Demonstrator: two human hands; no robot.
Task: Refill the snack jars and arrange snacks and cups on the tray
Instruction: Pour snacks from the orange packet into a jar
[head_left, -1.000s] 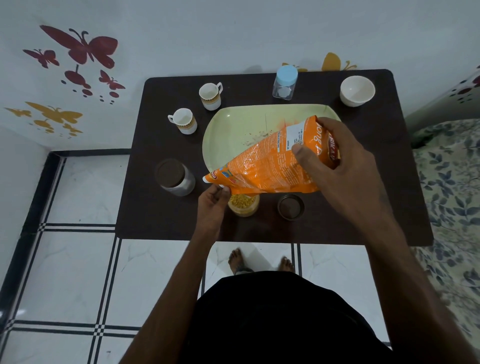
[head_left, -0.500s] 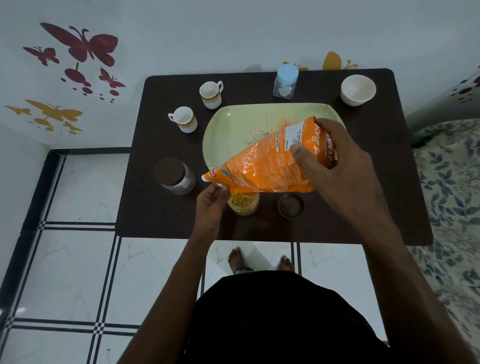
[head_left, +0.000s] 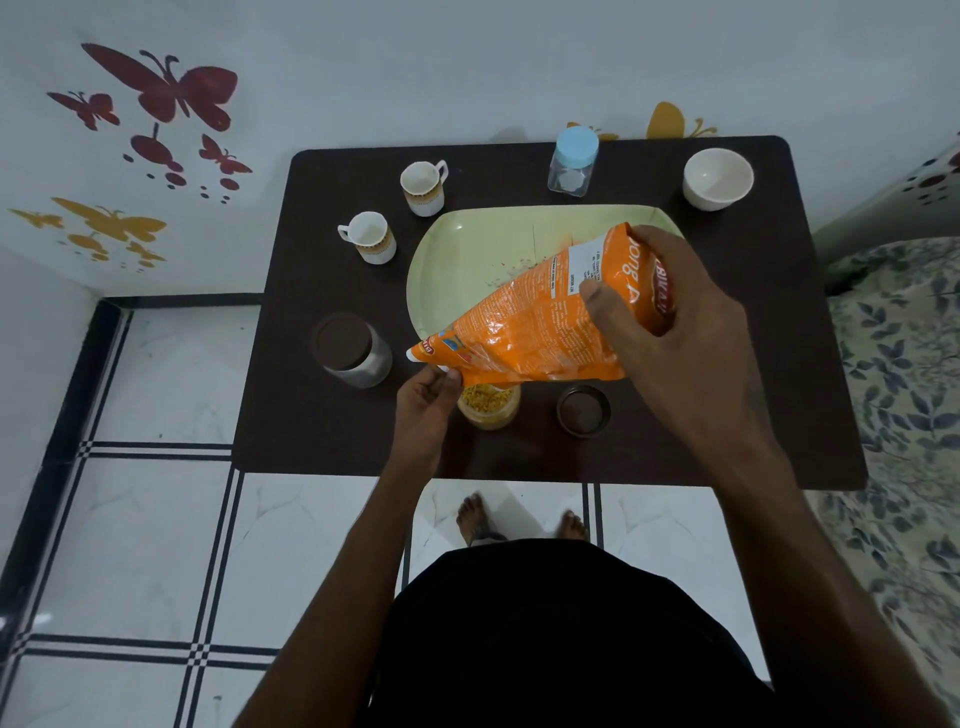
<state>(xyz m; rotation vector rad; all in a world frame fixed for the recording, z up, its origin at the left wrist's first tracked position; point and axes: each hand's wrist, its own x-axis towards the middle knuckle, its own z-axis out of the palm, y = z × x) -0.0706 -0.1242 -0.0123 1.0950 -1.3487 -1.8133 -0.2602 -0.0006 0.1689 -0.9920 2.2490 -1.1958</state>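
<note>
An orange snack packet (head_left: 535, 322) hangs tilted over the table, mouth down to the left above an open jar (head_left: 489, 406) holding yellow snack. My right hand (head_left: 670, 317) grips the packet's raised end. My left hand (head_left: 428, 397) pinches the packet's low corner beside the jar. The jar's brown lid (head_left: 583, 411) lies to its right. A pale green tray (head_left: 467, 249) sits behind the packet, with a few crumbs on it. Two white cups (head_left: 370, 236) (head_left: 423, 186) stand left of the tray.
A jar with a brown lid (head_left: 350, 349) stands at the table's left. A clear jar with a blue lid (head_left: 571, 161) and a white bowl (head_left: 718, 177) stand at the back. The dark table (head_left: 810, 364) meets a wall behind and a patterned bed (head_left: 904, 395) on the right.
The packet has shifted very slightly, its low corner dipping a little toward the jar. Both hands keep their hold.
</note>
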